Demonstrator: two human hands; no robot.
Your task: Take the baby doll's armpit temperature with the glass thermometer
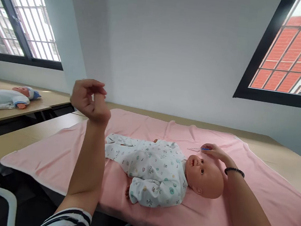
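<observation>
A baby doll [205, 175] in a white printed sleepsuit [155, 168] lies on its back on a pink cloth [61, 153], head to the right. Beyond its head, my right hand [215, 152] is closed at the fingertips on a thin, pale stick with a blue end [205, 149], like a thermometer. The stick's tip points left, over the cloth. My left hand [89, 98] is raised above the cloth to the left of the doll's feet. Its fingers are curled in towards the thumb, and nothing shows in them.
Under the cloth stands a wooden table [279, 149] against a pale wall. A second doll [5, 96] with a blue and white cap lies on another table at the far left. A white curved rail [0, 192] is at the lower left. Barred windows flank the wall.
</observation>
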